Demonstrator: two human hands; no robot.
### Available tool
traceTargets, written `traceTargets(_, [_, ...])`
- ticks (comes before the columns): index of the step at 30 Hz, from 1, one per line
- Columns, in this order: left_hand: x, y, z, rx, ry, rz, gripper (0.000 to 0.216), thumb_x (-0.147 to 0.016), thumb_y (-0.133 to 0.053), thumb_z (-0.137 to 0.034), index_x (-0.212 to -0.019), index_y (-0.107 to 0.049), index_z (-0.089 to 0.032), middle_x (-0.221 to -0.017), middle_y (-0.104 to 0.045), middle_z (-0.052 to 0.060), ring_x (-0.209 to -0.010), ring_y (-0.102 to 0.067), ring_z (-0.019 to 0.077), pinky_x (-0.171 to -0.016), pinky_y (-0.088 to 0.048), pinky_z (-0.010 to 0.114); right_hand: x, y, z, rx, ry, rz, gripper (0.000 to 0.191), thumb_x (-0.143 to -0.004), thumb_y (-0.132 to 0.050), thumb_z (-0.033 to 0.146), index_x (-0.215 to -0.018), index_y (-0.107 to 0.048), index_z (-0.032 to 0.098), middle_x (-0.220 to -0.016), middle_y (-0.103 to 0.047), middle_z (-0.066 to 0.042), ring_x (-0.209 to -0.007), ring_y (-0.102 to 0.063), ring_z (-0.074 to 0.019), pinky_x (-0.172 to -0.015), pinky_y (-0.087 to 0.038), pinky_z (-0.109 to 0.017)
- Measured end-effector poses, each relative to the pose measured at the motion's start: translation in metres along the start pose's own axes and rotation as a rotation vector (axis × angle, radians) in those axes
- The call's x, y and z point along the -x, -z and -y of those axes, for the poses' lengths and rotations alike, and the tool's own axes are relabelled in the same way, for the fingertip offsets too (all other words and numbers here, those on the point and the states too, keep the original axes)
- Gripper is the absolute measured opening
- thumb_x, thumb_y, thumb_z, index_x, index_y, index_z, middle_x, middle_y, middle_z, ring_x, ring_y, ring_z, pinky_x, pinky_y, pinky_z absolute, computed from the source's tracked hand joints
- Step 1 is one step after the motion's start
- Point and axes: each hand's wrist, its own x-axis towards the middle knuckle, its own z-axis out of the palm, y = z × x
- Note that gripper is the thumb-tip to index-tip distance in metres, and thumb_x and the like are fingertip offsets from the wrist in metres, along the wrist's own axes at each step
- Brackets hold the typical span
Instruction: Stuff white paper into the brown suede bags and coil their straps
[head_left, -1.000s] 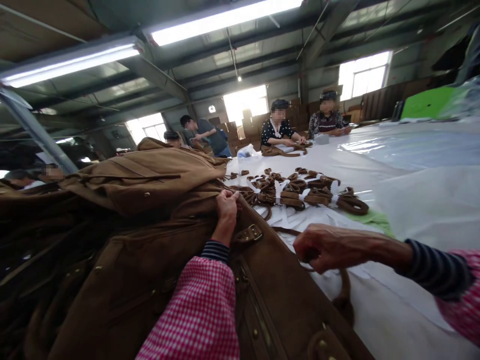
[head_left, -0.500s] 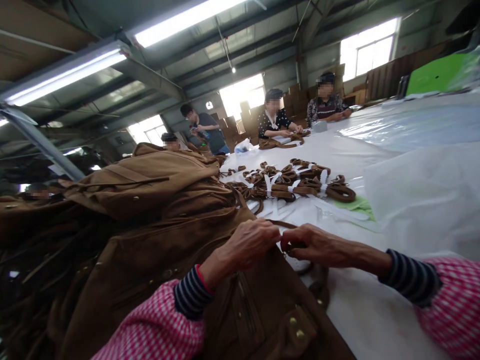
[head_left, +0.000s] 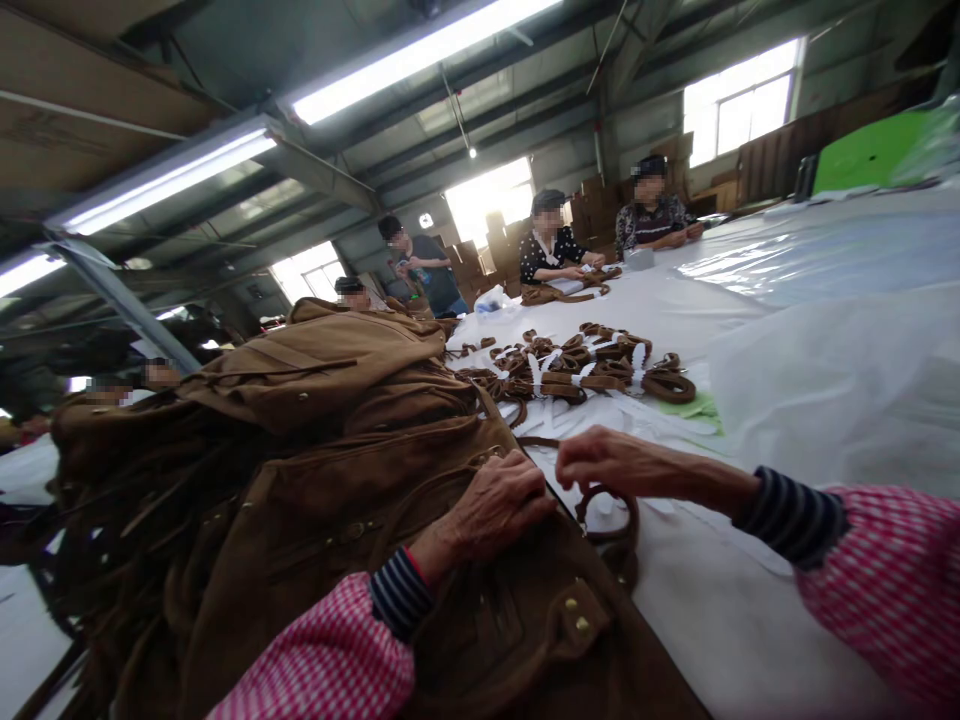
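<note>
A brown fabric bag [head_left: 517,590] with brass-coloured studs lies in front of me, partly over the white table edge. My left hand [head_left: 499,505] rests at the bag's right edge, fingers bent and closed on its fabric; the fingertips are hidden. Just to the right, over the white surface, my right hand [head_left: 611,462] has its fingers curled together. What lies in them, if anything, I cannot make out. A brown strap [head_left: 538,442] runs behind that hand, and a looped strap [head_left: 628,525] hangs down beneath it beside the bag.
More brown bags [head_left: 337,360] are piled on the left. Bundled brown straps with white wraps [head_left: 577,365] lie ahead on the white table [head_left: 675,280]. Clear plastic sheeting [head_left: 810,250] covers the right side. Several people sit or stand beyond, including a person in a polka-dot top [head_left: 551,255].
My hands have moved apart. The left has shifted slightly down along the bag, the right slightly up and left. The looped strap under my right hand shows more clearly. The camera has tilted slightly.
</note>
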Motion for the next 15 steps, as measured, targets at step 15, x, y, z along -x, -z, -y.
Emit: traceTargets(15, [0.057, 0.037, -0.009, -0.378, 0.046, -0.031, 0.043, -0.107, -0.039, -0.035, -0.07, -0.055, -0.02, -0.061, -0.06, 0.001, -0.057, -0.053, 0.0161, -0.072, -0.037, 0.036, -0.039, -0.064, -0.031, 0.651, -0.028, -0.141, 0.022, -0.089, -0.045, 0.011, -0.105, -0.059, 0.017, -0.089, -0.066, -0.006, -0.076, -0.057, -0.0187, -0.066, -0.034, -0.029])
